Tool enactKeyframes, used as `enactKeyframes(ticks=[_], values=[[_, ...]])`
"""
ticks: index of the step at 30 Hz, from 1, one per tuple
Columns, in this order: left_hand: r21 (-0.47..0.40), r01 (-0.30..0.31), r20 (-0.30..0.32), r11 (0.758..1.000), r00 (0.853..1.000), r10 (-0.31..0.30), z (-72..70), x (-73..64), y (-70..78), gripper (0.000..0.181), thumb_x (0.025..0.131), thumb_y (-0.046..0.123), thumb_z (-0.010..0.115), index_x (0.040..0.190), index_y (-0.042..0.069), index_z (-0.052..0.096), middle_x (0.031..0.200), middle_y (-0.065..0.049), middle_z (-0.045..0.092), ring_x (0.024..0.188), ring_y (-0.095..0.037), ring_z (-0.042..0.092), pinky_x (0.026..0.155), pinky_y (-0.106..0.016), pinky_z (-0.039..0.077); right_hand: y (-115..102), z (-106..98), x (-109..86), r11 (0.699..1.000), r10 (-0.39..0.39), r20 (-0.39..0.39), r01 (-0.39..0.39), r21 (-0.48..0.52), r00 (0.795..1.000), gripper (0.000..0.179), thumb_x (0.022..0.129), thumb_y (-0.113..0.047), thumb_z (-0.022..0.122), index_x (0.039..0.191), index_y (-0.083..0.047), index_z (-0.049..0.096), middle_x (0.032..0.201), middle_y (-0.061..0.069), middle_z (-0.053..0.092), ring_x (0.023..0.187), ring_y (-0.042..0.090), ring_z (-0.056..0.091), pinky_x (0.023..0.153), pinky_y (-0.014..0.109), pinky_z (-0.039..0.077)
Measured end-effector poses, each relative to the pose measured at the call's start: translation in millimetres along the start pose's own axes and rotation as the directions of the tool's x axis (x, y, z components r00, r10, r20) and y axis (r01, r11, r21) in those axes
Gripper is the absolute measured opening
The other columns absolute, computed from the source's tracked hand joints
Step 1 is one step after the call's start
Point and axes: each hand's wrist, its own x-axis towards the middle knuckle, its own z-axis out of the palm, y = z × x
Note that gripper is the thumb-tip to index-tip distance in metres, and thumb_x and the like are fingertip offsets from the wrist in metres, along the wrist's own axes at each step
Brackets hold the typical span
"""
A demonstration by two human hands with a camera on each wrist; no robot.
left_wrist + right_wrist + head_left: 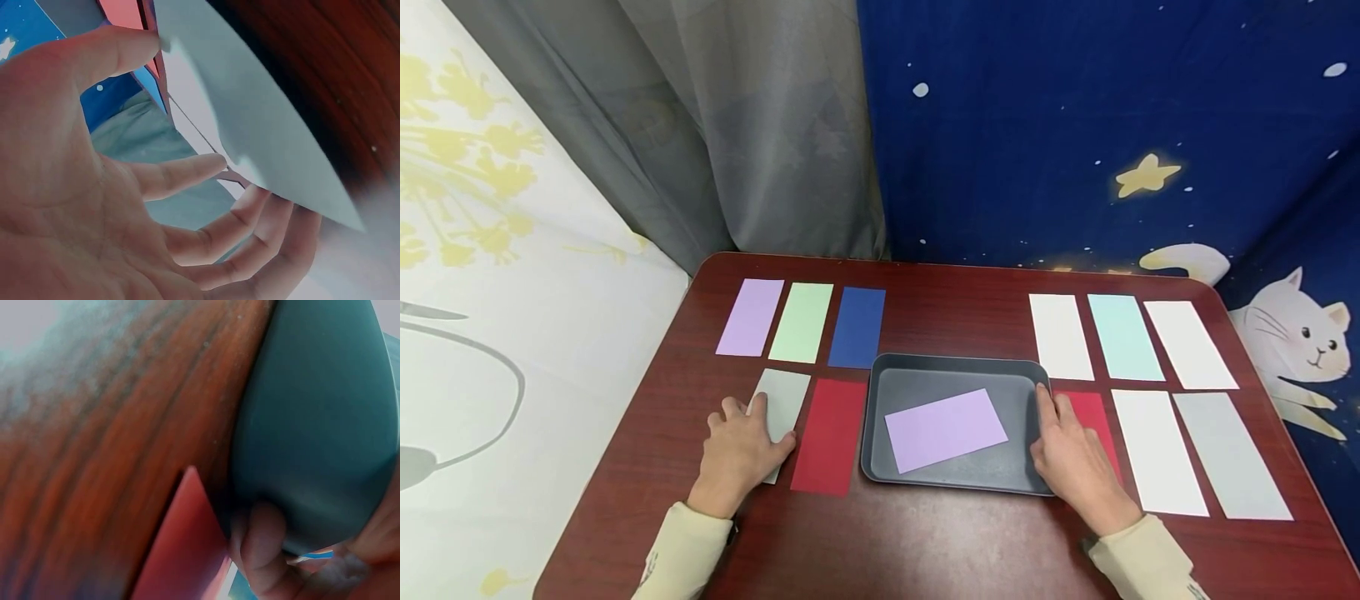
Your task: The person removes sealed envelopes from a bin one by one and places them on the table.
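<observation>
My left hand [737,454] spans a light grey card [786,400] on the left of the table, its thumb at one long edge and fingertips at the other. In the left wrist view the same grey card [250,94] shows a dark shadow along its edge. My right hand [1075,462] grips the right rim of a dark grey tray [955,367], with fingers curled under its side [312,425] in the right wrist view. Inside the tray a lilac card [946,430] lies askew. A red card [827,437] lies between the grey card and the tray.
Lilac [750,317], pale green [801,323] and blue [857,327] cards lie behind my left hand. Right of the tray are a partly covered red card [1093,417], several white cards [1159,450], a mint card [1126,337] and another grey card [1232,454]. Curtains hang behind the table.
</observation>
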Motion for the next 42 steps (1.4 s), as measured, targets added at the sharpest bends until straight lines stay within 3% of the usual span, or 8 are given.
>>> enactKeyframes(ticks=[11, 17, 21, 25, 31, 42], values=[[0.005, 0.024, 0.022, 1.000, 0.999, -0.024, -2.5, 5.9, 9.1, 0.079, 0.092, 0.036, 0.079, 0.149, -0.010, 0.048, 0.128, -0.043, 0.046, 0.113, -0.064, 0.054, 0.075, -0.069, 0.059, 0.5, 0.8, 1.1, 1.000, 0.002, 0.006, -0.002, 0.008, 1.000, 0.078, 0.086, 0.009, 0.073, 0.158, 0.015, 0.044, 0.117, 0.029, 0.057, 0.046, 0.017, 0.039, 0.045, 0.035, 0.040], [0.006, -0.052, -0.021, 0.999, 0.998, 0.052, -5.3, 11.3, 24.6, 0.078, 0.091, 0.032, 0.080, 0.150, -0.009, 0.050, 0.135, -0.042, 0.047, 0.114, -0.064, 0.054, 0.073, -0.067, 0.061, 0.6, 0.7, 0.9, 1.000, -0.002, -0.001, 0.002, 0.006, 1.000, 0.078, 0.085, 0.010, 0.074, 0.157, 0.015, 0.045, 0.116, 0.029, 0.057, 0.046, 0.017, 0.039, 0.045, 0.034, 0.040], [0.028, -0.139, -0.095, 0.990, 0.985, 0.141, -4.4, 14.6, 40.0, 0.077, 0.091, 0.030, 0.082, 0.151, -0.009, 0.053, 0.136, -0.041, 0.050, 0.113, -0.061, 0.058, 0.074, -0.065, 0.063, 0.6, 0.5, 0.7, 1.000, -0.002, -0.006, 0.002, 0.005, 1.000, 0.077, 0.085, 0.010, 0.073, 0.157, 0.015, 0.045, 0.117, 0.029, 0.057, 0.046, 0.017, 0.038, 0.045, 0.034, 0.040], [0.042, -0.242, -0.179, 0.969, 0.953, 0.245, -3.2, 16.8, 59.6, 0.076, 0.089, 0.030, 0.085, 0.149, -0.007, 0.058, 0.132, -0.037, 0.055, 0.108, -0.056, 0.062, 0.074, -0.059, 0.064, 1.1, 0.9, 0.9, 1.000, -0.002, -0.005, 0.002, 0.007, 1.000, 0.078, 0.085, 0.009, 0.072, 0.158, 0.015, 0.044, 0.117, 0.029, 0.057, 0.046, 0.017, 0.038, 0.045, 0.035, 0.040], [0.072, -0.405, -0.263, 0.911, 0.874, 0.409, -3.9, 18.3, 88.7, 0.071, 0.089, 0.032, 0.088, 0.143, -0.007, 0.064, 0.128, -0.032, 0.060, 0.103, -0.051, 0.065, 0.074, -0.054, 0.064, 1.7, 1.2, 0.9, 1.000, -0.002, -0.009, 0.002, 0.008, 1.000, 0.078, 0.085, 0.010, 0.073, 0.157, 0.015, 0.045, 0.118, 0.029, 0.057, 0.046, 0.017, 0.038, 0.045, 0.035, 0.040], [0.136, -0.565, -0.250, 0.814, 0.775, 0.580, 3.8, 12.9, 132.4, 0.069, 0.092, 0.042, 0.086, 0.144, 0.002, 0.066, 0.137, -0.026, 0.061, 0.120, -0.046, 0.064, 0.081, -0.050, 0.065, 2.7, 2.5, 0.6, 1.000, -0.004, -0.021, 0.004, 0.011, 1.000, 0.078, 0.084, 0.010, 0.072, 0.157, 0.015, 0.045, 0.118, 0.029, 0.057, 0.045, 0.017, 0.037, 0.044, 0.034, 0.039]])
